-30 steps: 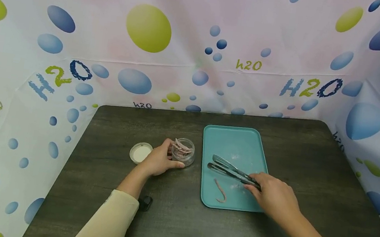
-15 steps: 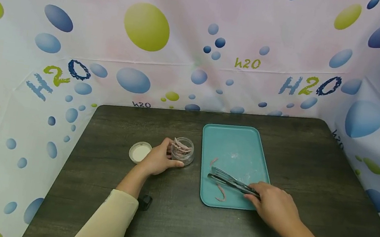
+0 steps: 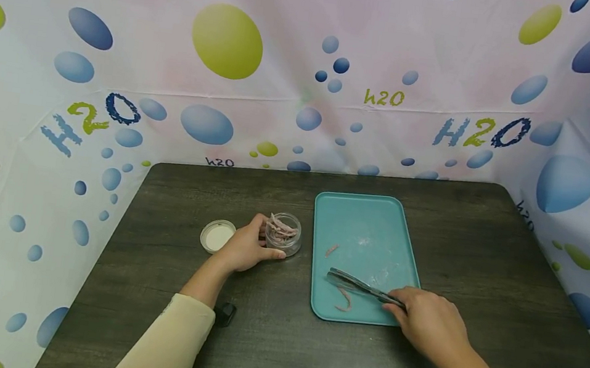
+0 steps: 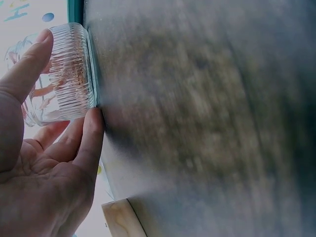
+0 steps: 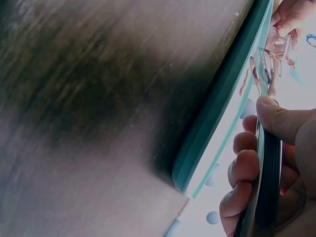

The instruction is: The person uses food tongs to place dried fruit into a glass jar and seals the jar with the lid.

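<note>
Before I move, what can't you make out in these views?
Head view: how many strips are in the jar; they overlap and look too small.
Head view: whether the tongs touch the nearer strip on the tray; they overlap its upper end.
Head view: part of the lid, hidden by the left hand.
Head view: the tongs' handle end, hidden by the right hand.
Left wrist view: the table's grain, blurred.

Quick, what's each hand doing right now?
Left hand: holding the glass jar between thumb and fingers.
Right hand: holding the tongs over the tray.
</note>
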`<action>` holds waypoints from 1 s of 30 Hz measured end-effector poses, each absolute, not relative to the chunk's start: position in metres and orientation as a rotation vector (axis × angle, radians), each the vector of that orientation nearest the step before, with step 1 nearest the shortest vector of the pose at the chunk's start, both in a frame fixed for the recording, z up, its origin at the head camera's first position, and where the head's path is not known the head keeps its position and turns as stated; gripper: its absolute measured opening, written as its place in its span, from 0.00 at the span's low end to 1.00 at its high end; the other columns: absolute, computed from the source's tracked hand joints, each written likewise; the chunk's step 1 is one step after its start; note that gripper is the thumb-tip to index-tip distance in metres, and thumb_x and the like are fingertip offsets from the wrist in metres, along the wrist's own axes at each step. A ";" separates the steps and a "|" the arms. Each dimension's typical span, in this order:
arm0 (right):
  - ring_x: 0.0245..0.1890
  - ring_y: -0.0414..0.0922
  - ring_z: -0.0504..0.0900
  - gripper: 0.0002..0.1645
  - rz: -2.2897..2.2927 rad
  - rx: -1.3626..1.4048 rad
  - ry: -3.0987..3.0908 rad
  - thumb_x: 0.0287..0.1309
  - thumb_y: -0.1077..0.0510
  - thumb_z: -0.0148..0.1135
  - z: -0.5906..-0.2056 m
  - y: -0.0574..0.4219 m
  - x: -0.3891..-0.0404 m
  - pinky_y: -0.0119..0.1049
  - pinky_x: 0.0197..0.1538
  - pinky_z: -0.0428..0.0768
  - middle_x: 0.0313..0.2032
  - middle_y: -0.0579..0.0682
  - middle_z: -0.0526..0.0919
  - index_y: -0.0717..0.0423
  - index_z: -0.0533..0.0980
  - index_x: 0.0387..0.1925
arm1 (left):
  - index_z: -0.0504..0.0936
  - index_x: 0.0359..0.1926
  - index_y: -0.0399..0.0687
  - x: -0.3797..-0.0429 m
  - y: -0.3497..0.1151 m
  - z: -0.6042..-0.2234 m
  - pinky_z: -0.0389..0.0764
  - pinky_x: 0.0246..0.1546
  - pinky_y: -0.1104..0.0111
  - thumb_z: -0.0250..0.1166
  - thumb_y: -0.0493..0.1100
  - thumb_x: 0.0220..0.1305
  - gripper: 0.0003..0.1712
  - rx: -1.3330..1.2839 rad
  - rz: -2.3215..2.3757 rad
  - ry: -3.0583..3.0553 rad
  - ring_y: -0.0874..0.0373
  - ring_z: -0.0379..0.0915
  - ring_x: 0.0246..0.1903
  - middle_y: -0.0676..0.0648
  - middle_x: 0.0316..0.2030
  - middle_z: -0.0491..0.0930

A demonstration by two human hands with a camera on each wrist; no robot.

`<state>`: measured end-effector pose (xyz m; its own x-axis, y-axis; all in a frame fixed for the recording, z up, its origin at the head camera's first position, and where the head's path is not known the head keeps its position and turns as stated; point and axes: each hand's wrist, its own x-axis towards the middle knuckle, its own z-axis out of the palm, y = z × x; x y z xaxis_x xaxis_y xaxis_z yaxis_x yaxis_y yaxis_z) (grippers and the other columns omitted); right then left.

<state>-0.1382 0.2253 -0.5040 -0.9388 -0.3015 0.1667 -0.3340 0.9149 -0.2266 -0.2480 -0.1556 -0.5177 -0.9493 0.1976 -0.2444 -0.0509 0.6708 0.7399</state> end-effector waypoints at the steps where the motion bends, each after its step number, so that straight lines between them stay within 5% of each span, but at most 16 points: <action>1: 0.33 0.46 0.92 0.13 0.381 0.492 -2.942 0.60 0.49 0.81 -0.504 0.225 -0.138 0.42 0.28 0.86 0.41 0.48 0.95 0.48 0.92 0.44 | 0.67 0.69 0.48 -0.248 -0.156 -0.518 0.82 0.71 0.46 0.80 0.56 0.66 0.41 0.116 1.158 2.582 0.39 0.80 0.69 0.37 0.70 0.79; 18: 0.28 0.44 0.90 0.13 0.404 0.486 -2.866 0.59 0.49 0.82 -0.503 0.223 -0.140 0.40 0.24 0.83 0.39 0.47 0.95 0.48 0.92 0.44 | 0.67 0.70 0.48 -0.248 -0.156 -0.516 0.81 0.71 0.46 0.80 0.57 0.66 0.43 0.098 1.151 2.574 0.38 0.80 0.69 0.36 0.71 0.78; 30: 0.34 0.51 0.94 0.13 0.450 0.449 -2.859 0.62 0.50 0.80 -0.494 0.216 -0.148 0.46 0.28 0.88 0.43 0.52 0.96 0.50 0.92 0.45 | 0.67 0.69 0.48 -0.247 -0.156 -0.516 0.81 0.71 0.46 0.80 0.56 0.66 0.42 0.105 1.146 2.583 0.39 0.80 0.69 0.37 0.70 0.78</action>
<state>-0.1479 0.2158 -0.4945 -0.9310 -0.2637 0.2522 -0.3284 0.9068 -0.2642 -0.2474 -0.1555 -0.5163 -0.9484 0.1914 -0.2527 -0.0589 0.6768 0.7338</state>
